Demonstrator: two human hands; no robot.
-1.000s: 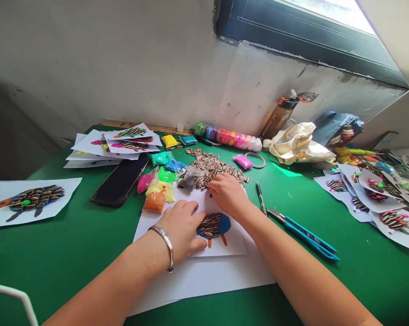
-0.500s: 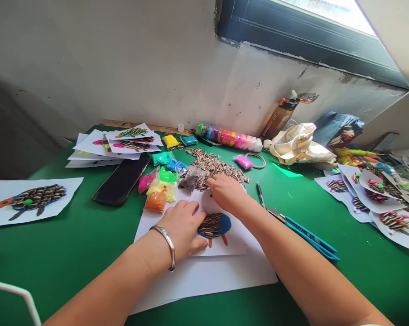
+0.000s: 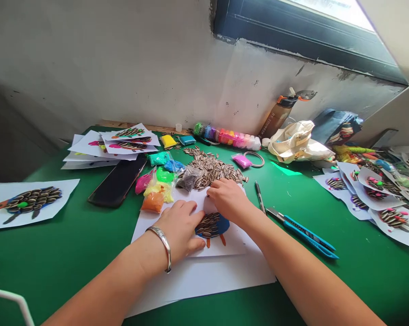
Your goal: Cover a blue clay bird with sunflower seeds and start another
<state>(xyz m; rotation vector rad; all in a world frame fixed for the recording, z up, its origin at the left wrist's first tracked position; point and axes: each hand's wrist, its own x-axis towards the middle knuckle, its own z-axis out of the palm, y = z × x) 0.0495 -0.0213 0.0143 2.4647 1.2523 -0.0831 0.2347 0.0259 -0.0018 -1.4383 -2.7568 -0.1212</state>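
Observation:
White paper (image 3: 231,249) lies at the centre, bearing a blue oval (image 3: 223,223) partly covered with striped seeds (image 3: 207,225) and two orange legs. My left hand (image 3: 180,226), with a silver bangle at the wrist, rests spread on the paper at the oval's left side. Above the oval, my right hand (image 3: 226,197) is closed, fingertips pressed together near the paper's top edge; a small dark bit shows at the fingertips, too small to name surely. Just beyond it lies a heap of loose striped seeds (image 3: 211,167).
Clay bags (image 3: 153,201) and a black phone (image 3: 117,183) lie left of the paper. A pen (image 3: 260,197) and a blue cutter (image 3: 306,233) are on the right. Seed pictures (image 3: 37,201) lie on both sides. A bottle (image 3: 278,115) and cloth bag (image 3: 294,142) stand behind.
My right hand has moved from the edge of the seed heap slightly toward me and right, over the paper. My left hand stays spread on the paper. The view has shifted slightly.

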